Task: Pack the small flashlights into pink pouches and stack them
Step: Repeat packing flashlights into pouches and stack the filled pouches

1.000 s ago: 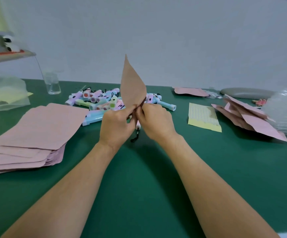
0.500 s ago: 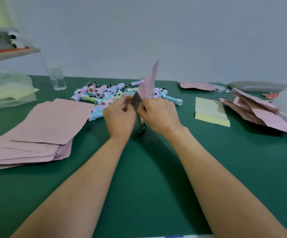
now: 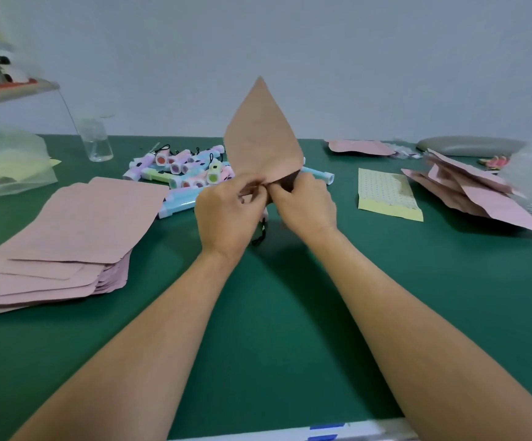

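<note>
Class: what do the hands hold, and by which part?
Both the left hand and the right hand pinch one pink pouch at its lower end.

Bare green mat (image 3: 258, 313) near; flashlight pile (image 3: 191, 170) behind, pouch stacks (image 3: 67, 237) flanking left and right.

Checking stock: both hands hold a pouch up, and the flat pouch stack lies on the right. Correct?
No: the head view shows the flat pouch stack on the left. The left hand and right hand do hold a pouch up.
</note>
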A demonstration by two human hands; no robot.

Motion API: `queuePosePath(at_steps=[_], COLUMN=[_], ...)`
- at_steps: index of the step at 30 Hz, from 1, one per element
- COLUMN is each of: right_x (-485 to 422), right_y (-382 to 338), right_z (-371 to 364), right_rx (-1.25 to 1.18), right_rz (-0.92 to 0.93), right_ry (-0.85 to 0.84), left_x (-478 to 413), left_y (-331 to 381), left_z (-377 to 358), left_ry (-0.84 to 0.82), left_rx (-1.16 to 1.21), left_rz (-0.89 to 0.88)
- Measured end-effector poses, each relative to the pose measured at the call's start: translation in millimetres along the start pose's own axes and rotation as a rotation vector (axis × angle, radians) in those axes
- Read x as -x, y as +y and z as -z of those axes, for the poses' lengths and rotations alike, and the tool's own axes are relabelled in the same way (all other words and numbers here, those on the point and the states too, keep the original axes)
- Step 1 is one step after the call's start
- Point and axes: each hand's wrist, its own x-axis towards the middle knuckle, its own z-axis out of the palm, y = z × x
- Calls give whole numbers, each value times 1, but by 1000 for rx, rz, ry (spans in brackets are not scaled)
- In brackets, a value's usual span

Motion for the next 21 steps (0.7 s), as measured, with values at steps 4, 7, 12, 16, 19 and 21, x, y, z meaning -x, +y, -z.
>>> queuePosePath(at_steps=[4, 7, 12, 16, 19, 21], right_x=[-1, 5, 2, 3, 2, 5], right_y=[0, -2, -4, 0, 2, 2], right_z=[-3, -4, 3, 2, 1, 0], right_rx=[158, 123, -160, -81, 95, 183], right_rz=[-16, -20, -105, 19, 99, 148], right_ry=[-17, 6, -113, -146, -140, -140], left_x=[-12, -8, -4, -6, -11, -11], left_y=[-2, 0, 5, 0, -3, -3], left_z=[5, 7, -1, 4, 6, 5], left_ry=[246, 159, -11, -113, -198, -202], left_rx=[56, -19, -142, -404, -522, -542], left_rz=[190, 37, -133, -217, -129, -96])
